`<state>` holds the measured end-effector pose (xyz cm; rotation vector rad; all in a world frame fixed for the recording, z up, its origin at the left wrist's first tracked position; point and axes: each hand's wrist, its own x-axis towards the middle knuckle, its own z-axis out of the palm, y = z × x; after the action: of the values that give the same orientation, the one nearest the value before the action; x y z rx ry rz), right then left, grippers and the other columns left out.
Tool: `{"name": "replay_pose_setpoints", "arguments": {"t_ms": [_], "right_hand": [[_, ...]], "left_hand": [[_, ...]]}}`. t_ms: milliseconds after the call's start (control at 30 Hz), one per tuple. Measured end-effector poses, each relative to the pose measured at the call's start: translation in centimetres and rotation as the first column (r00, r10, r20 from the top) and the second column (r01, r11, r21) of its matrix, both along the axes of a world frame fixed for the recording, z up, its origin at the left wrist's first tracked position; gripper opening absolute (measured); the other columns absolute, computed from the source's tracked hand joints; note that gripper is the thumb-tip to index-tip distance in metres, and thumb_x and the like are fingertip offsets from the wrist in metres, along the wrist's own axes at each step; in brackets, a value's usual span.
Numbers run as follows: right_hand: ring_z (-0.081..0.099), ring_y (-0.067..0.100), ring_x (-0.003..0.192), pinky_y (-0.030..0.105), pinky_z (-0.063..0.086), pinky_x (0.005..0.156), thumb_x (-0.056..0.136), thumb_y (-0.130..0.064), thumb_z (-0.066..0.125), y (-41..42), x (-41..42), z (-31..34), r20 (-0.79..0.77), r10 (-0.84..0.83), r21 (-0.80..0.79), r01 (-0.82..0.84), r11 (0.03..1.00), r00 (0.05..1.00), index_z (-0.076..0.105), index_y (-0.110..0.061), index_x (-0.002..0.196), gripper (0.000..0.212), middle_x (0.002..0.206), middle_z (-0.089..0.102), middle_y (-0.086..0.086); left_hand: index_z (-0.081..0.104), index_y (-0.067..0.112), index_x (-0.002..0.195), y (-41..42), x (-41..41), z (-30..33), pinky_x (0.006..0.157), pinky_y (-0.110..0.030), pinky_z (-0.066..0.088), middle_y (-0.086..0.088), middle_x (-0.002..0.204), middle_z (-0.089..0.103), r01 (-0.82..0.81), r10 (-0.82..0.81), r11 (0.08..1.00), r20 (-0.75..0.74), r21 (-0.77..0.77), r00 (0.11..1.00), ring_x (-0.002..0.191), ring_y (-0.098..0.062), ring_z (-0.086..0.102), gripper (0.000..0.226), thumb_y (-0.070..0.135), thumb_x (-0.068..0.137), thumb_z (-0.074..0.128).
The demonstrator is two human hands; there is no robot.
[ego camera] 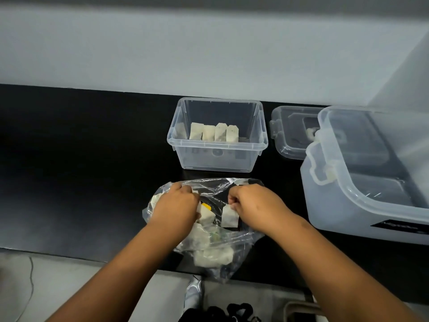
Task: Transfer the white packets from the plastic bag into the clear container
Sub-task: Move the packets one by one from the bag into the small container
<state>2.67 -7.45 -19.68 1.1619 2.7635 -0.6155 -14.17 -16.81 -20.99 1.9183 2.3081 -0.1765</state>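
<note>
While the right hand (253, 205) pinches the top corner of one white packet (229, 217) between curled fingers (232, 201), the left hand (176, 205) has its fingers curled into the mouth of the plastic bag (209, 249), holding film and seemingly a second packet (205, 214); exact grip hidden under the knuckles. Pinched packet hangs just over the bag opening, not yet clear of it. More packets heaped in the bag's near end. Judged light, soft, papery: a corner pinch should carry one, though crushing is possible. Bag film thin, slippery, likely to drag along unless held down. Clear container (217, 135) stands just beyond the bag on the black tabletop (81, 170), open-topped, four packets (213, 132) upright along its back. Straight forward path open. Larger lidded bin (371, 173) crowds the right; loose lid (292, 133) beside the container.
</note>
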Motion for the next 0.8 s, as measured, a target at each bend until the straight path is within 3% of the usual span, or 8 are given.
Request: {"name": "replay_pose_setpoints", "arguments": {"t_ms": [133, 233, 333, 500, 633, 800], "right_hand": [[0.057, 0.014, 0.074, 0.015, 0.026, 0.053, 0.085, -0.008, 0.056, -0.2, 0.3, 0.1, -0.002, 0.000, 0.000, 0.000, 1.000, 1.000, 0.060, -0.022, 0.088, 0.014, 0.082, 0.065, -0.007], [0.061, 0.017, 0.076, 0.025, 0.040, 0.055, 0.088, -0.014, 0.056, -0.3, 0.4, 0.9, -0.018, -0.002, 0.002, 0.002, 1.000, 1.000, 0.059, -0.023, 0.086, 0.010, 0.082, 0.066, -0.004], [0.062, 0.018, 0.078, 0.032, 0.052, 0.067, 0.090, -0.020, 0.055, -0.4, 0.7, 2.1, -0.037, -0.013, -0.011, 0.013, 1.000, 0.999, 0.061, -0.023, 0.088, 0.007, 0.086, 0.066, -0.005], [0.060, 0.015, 0.080, 0.034, 0.053, 0.072, 0.090, -0.021, 0.057, 0.3, 0.7, 4.3, -0.091, -0.031, 0.010, 0.032, 0.999, 0.995, 0.062, -0.026, 0.087, 0.008, 0.089, 0.064, -0.007], [0.061, 0.016, 0.086, 0.035, 0.053, 0.078, 0.089, -0.022, 0.059, 1.5, 0.1, 7.0, -0.134, -0.030, 0.059, 0.038, 0.998, 0.990, 0.064, -0.027, 0.090, 0.007, 0.093, 0.066, -0.007], [0.061, 0.012, 0.078, 0.027, 0.048, 0.070, 0.089, -0.020, 0.062, 4.0, -1.2, 11.7, -0.220, -0.062, 0.120, 0.090, 0.989, 0.973, 0.066, -0.026, 0.088, 0.007, 0.085, 0.066, -0.008]], "left_hand": [[0.064, 0.026, 0.106, 0.1, 0.1, -0.2, 0.093, -0.031, 0.041, 0.002, 0.112, 0.059, -0.004, 0.002, 0.999, 0.063, 0.035, 0.998, 0.111, -0.019, 0.044, 0.020, 0.032, 0.087, 0.058], [0.063, 0.026, 0.095, 0.1, 0.4, 0.5, 0.088, -0.029, 0.041, 0.004, 0.103, 0.060, -0.033, 0.022, 0.998, 0.185, 0.061, 0.983, 0.105, -0.018, 0.049, 0.010, 0.027, 0.085, 0.061], [0.061, 0.025, 0.084, 0.3, 0.4, 1.5, 0.077, -0.032, 0.049, 0.005, 0.088, 0.064, -0.059, 0.028, 0.995, 0.336, 0.083, 0.941, 0.089, -0.017, 0.057, 0.005, 0.021, 0.081, 0.062], [0.062, 0.027, 0.101, 1.4, -0.2, 4.7, 0.074, -0.031, 0.052, 0.008, 0.093, 0.064, -0.024, -0.013, 0.995, 0.376, 0.093, 0.927, 0.084, -0.015, 0.060, 0.014, 0.031, 0.087, 0.063], [0.067, 0.024, 0.094, 3.1, -1.2, 8.0, 0.062, -0.022, 0.041, 0.012, 0.077, 0.059, 0.033, -0.097, 0.985, 0.381, 0.169, 0.920, 0.070, -0.008, 0.056, 0.009, 0.028, 0.086, 0.068], [0.070, 0.023, 0.098, 6.1, -3.3, 12.4, 0.059, -0.009, 0.038, 0.019, 0.070, 0.055, 0.063, -0.175, 0.958, 0.397, 0.279, 0.901, 0.065, 0.004, 0.054, 0.013, 0.029, 0.087, 0.066]]}}
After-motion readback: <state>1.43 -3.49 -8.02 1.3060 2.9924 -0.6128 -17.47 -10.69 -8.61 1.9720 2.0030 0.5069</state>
